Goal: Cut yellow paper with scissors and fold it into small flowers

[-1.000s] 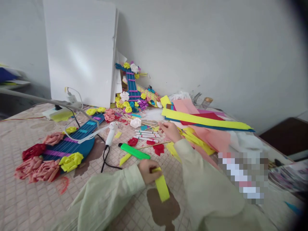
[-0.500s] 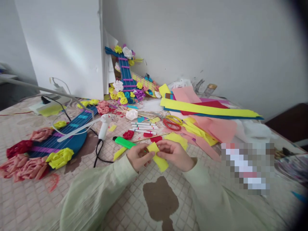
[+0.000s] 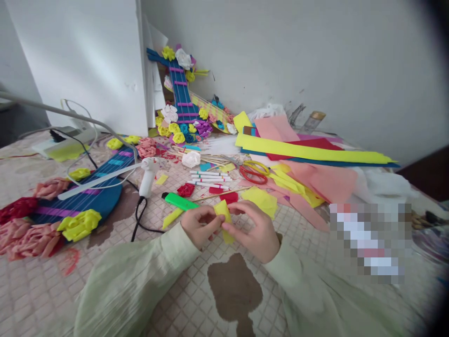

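A small strip of yellow paper (image 3: 224, 220) is held upright between both hands, above the tiled-pattern table cover. My left hand (image 3: 202, 226) pinches its left edge between thumb and fingers. On the other side, my right hand (image 3: 256, 230) has its thumb and fingers closed at the strip's right edge. Just behind my left hand lies a green cutter (image 3: 180, 201), and a yellow paper piece (image 3: 259, 201) lies behind my right hand.
A blue paper guitar (image 3: 105, 199) with paper flowers and a white glue gun (image 3: 147, 178) lie at the left. Behind are markers (image 3: 210, 177), red-handled scissors (image 3: 253, 175) and long paper strips (image 3: 308, 150). A decorated guitar (image 3: 180, 93) leans at the back.
The yellow strip looks narrower and more turned or folded between my fingers. My right hand has tilted, its fingers reaching further over the strip. The view has shifted slightly.
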Available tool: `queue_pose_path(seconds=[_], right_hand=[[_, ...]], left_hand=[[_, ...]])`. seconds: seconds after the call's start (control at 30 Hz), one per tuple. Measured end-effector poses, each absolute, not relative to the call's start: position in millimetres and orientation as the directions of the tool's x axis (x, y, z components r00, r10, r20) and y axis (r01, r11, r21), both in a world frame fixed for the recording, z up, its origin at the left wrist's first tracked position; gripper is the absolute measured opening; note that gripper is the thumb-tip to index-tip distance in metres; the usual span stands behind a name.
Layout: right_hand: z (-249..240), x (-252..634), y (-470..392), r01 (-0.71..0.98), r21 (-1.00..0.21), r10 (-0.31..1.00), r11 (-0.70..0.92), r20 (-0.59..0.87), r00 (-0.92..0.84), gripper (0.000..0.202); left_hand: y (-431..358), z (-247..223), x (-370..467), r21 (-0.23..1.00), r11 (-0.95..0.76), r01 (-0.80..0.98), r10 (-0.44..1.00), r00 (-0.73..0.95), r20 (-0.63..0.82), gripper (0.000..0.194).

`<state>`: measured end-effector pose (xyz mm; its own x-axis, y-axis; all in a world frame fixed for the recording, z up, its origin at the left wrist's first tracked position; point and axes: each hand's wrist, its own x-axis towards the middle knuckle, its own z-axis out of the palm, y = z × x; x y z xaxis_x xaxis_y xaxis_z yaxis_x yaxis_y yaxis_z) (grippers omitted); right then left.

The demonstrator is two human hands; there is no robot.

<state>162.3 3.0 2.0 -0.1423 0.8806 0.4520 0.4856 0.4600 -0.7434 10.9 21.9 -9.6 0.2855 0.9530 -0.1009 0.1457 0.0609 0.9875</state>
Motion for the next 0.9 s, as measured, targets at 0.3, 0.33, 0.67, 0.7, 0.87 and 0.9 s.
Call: queue_pose_path(seconds=[0.3, 0.33, 0.67, 0.7, 0.87, 0.9], right_hand=[[-4.4, 162.3, 2.4, 0.452, -0.822, 0.936, 0.347, 0.33, -0.12, 0.035], [-4.3, 162.7, 2.5, 0.447, -0.833, 0.945, 0.326, 0.307, -0.116, 0.032], [-5.1, 163.8, 2.6, 0.255, -0.951, 0.968, 0.172, 0.115, -0.223, 0.027], [-4.2, 163.4, 2.2, 0.26, -0.949, 0.966, 0.175, 0.115, -0.232, 0.027], [-1.4, 161.7, 0.1, 0.225, -0.963, 0.964, 0.148, 0.09, -0.249, 0.027], [-1.6, 161.7, 0.1, 0.207, -0.97, 0.969, 0.128, 0.078, -0.233, 0.027]], left_hand=[[21.9, -4.4, 9.6, 0.988, 0.033, 0.15, 0.955, 0.287, -0.075, 0.027], [22.0, -3.7, 9.8, 0.989, 0.034, 0.142, 0.955, 0.287, -0.074, 0.027], [21.6, -3.2, 11.9, 0.998, 0.024, 0.054, 0.972, 0.232, -0.036, 0.024], [21.4, -2.1, 11.7, 0.999, 0.032, 0.028, 0.973, 0.228, -0.037, 0.026], [20.6, 2.0, 10.7, 0.998, 0.063, -0.001, 0.982, 0.179, -0.062, 0.02], [20.7, 2.2, 10.5, 0.997, 0.07, 0.013, 0.98, 0.185, -0.072, 0.019]])
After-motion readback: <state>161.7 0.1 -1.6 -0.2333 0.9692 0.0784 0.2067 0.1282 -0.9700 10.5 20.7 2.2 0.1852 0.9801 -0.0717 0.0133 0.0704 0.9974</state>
